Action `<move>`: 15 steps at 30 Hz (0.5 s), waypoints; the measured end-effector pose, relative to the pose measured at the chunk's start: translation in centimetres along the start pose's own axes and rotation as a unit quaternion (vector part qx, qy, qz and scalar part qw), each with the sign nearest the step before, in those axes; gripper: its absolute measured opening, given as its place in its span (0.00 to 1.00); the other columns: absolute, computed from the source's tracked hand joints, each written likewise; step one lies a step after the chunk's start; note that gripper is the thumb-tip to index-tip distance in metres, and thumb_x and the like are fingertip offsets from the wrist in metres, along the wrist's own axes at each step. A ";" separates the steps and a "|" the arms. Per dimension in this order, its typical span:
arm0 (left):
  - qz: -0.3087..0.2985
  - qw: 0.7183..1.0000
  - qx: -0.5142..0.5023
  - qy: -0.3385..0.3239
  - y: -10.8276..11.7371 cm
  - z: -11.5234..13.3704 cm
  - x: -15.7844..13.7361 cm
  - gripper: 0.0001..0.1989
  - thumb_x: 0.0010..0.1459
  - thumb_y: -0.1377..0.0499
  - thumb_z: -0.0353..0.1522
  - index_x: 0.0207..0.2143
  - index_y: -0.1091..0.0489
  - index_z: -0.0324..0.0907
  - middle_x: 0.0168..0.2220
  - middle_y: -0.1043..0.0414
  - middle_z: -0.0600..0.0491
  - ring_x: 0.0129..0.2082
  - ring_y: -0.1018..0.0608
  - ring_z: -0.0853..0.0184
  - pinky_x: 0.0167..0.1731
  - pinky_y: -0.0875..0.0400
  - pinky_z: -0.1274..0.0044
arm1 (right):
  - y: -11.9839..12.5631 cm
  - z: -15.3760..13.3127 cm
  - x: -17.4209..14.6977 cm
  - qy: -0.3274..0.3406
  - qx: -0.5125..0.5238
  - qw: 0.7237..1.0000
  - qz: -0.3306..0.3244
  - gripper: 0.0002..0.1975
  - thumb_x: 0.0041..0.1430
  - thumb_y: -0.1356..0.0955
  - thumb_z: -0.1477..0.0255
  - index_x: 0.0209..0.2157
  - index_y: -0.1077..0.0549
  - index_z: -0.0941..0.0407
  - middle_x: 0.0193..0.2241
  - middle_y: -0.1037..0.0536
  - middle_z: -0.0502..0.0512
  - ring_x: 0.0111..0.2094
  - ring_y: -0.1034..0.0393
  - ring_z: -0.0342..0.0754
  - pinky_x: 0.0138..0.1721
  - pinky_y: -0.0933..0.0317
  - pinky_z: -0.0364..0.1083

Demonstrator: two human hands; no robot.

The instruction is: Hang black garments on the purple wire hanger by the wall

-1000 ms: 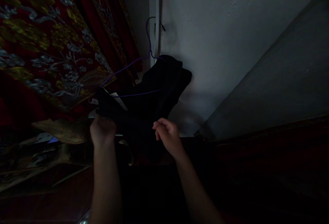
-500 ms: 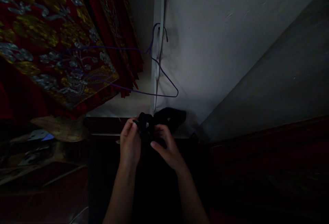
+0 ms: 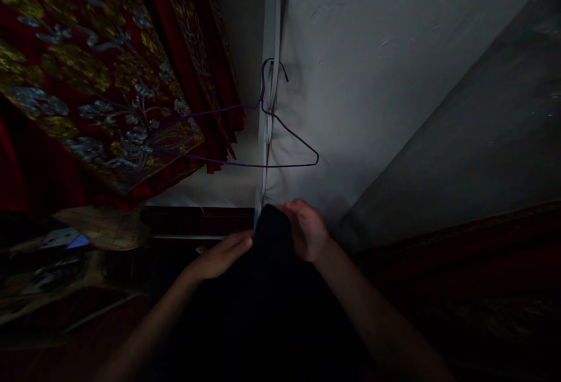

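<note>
A dark piece of cloth point(image 3: 273, 239), black or nearly so, stands up between my hands; its lower part merges into the darkness. My left hand point(image 3: 223, 255) is at its left edge, fingers closed together and the tips against the fabric. On the opposite side, my right hand point(image 3: 309, 231) is curled around the cloth's upper right edge, part of its fingers hidden behind it. Above both hands, apart from them, a purple wire hanger point(image 3: 291, 166) hangs with nothing on it from a pale vertical strip point(image 3: 276, 25).
Red curtain-like fabric point(image 3: 74, 66) with gold and silver decoration hangs at the upper left, behind the hanger's left end. A pale wall point(image 3: 342, 78) rises on the right. Cluttered shelving point(image 3: 56, 259) stands at lower left.
My hands have moved apart, the left one lower and outward, the right one up and rightward. The bunched black cloth is now raised and smoother between them. The hanger has swung slightly.
</note>
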State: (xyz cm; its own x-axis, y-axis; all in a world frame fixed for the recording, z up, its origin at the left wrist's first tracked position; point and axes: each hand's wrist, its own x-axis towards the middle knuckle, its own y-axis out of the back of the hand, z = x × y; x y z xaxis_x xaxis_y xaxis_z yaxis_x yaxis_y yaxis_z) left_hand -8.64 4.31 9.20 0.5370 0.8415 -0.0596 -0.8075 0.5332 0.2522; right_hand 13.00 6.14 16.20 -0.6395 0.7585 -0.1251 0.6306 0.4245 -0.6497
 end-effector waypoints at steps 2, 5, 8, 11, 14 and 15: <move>-0.107 0.994 0.025 0.015 0.5 -1.1 -0.7 0.25 0.65 0.44 0.51 0.43 0.21 0.40 0.42 0.19 0.49 0.42 0.21 0.58 0.44 0.25 0.70 | 0.2 -1.8 -0.6 0.001 -0.051 0.997 -0.050 0.16 0.44 0.24 0.64 0.26 0.33 0.56 0.18 0.35 0.43 0.18 0.43 0.38 0.20 0.49 0.39; -0.065 0.996 0.057 0.001 1.6 -1.1 -2.2 0.18 0.65 0.43 0.43 0.35 0.22 0.39 0.33 0.21 0.51 0.33 0.23 0.64 0.33 0.28 0.77 | 1.1 -2.8 -0.9 -0.034 -0.165 0.980 -0.106 0.22 0.40 0.20 0.70 0.29 0.34 0.57 0.21 0.33 0.42 0.20 0.43 0.35 0.21 0.51 0.37; 0.054 0.994 0.079 -0.055 3.0 1.1 -3.8 0.13 0.63 0.44 0.37 0.31 0.25 0.39 0.29 0.25 0.53 0.30 0.26 0.67 0.31 0.31 0.79 | 2.2 -1.5 -0.2 -0.048 -0.261 0.958 -0.105 0.27 0.43 0.19 0.67 0.38 0.35 0.55 0.25 0.30 0.42 0.24 0.38 0.38 0.27 0.45 0.39; 0.072 0.988 0.102 -0.090 3.6 4.1 -4.7 0.12 0.62 0.45 0.34 0.28 0.29 0.39 0.25 0.30 0.56 0.26 0.28 0.70 0.27 0.34 0.81 | 2.4 0.8 0.5 0.012 -0.389 0.919 -0.060 0.31 0.44 0.19 0.67 0.45 0.36 0.53 0.34 0.27 0.46 0.36 0.30 0.43 0.41 0.37 0.44; 0.082 0.980 0.145 -0.106 3.1 6.0 -4.7 0.11 0.62 0.45 0.31 0.27 0.30 0.39 0.23 0.32 0.57 0.24 0.29 0.72 0.25 0.36 0.82 | 1.4 3.0 0.3 0.027 -0.454 0.888 -0.068 0.39 0.42 0.18 0.66 0.54 0.35 0.52 0.52 0.28 0.55 0.54 0.32 0.51 0.56 0.39 0.50; 0.089 0.976 0.166 -0.109 2.8 6.2 -4.6 0.11 0.62 0.45 0.31 0.27 0.29 0.39 0.23 0.31 0.57 0.24 0.29 0.72 0.25 0.37 0.82 | 0.9 3.8 0.1 0.010 -0.446 0.891 -0.088 0.41 0.42 0.19 0.66 0.57 0.35 0.52 0.54 0.28 0.56 0.56 0.32 0.52 0.57 0.39 0.51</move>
State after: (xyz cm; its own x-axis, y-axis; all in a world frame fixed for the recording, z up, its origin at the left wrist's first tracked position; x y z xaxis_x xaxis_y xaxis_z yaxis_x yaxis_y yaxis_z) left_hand -11.85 1.42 16.22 0.4638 0.8604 0.2111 -0.7889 0.2926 0.5404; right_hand 11.84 4.69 12.81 -0.7605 0.6465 -0.0604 0.6259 0.7546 0.1972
